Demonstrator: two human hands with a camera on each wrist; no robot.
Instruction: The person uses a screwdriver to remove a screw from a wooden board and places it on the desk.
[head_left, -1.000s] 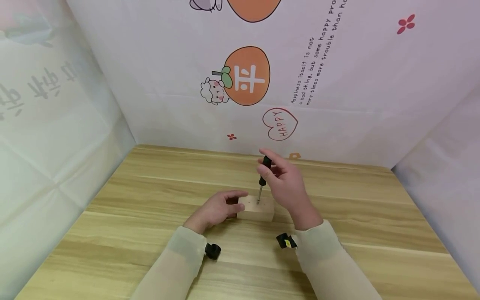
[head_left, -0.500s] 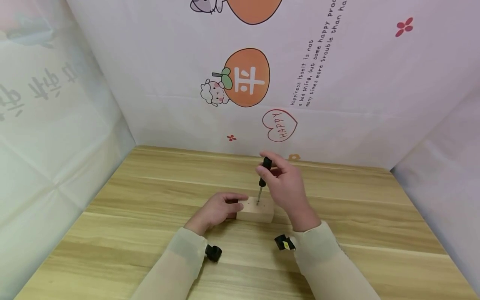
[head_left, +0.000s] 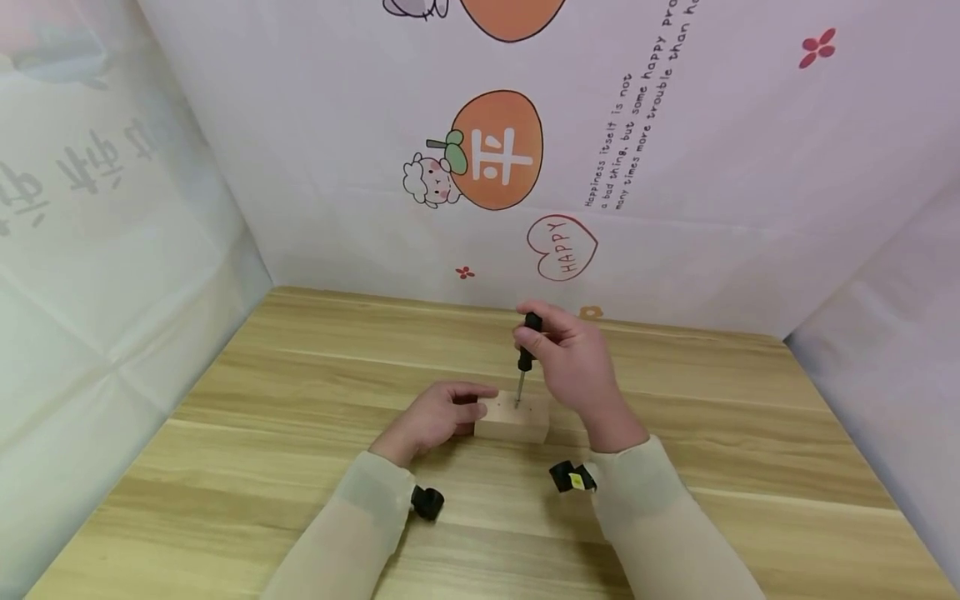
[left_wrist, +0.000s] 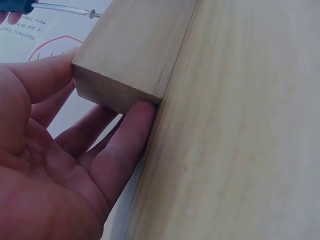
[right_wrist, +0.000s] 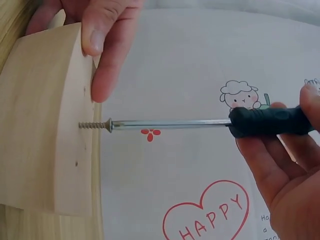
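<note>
A pale wooden block (head_left: 512, 428) lies on the table, with small dark holes in its top face. My left hand (head_left: 435, 419) grips the block's left end; the left wrist view shows thumb and fingers (left_wrist: 131, 135) around that end. In my right hand (head_left: 581, 367) is a screwdriver with a dark handle (right_wrist: 270, 121), held upright between thumb and fingers. Its metal shaft (right_wrist: 170, 123) meets the head of a screw (right_wrist: 95, 125), which stands in the block between two holes. Much of the screw's thread shows above the wood.
The wood-grain table (head_left: 300, 467) carries the block and ends at a printed white cloth (head_left: 345, 167) behind it. Cloth walls also rise at the left and right. A small black camera (head_left: 427, 503) sits at the left wrist, another camera (head_left: 572, 477) at the right.
My right fingers have shifted slightly around the screwdriver handle. The block, the left hand and the screw stay in place, apart from a slight sway of the head view.
</note>
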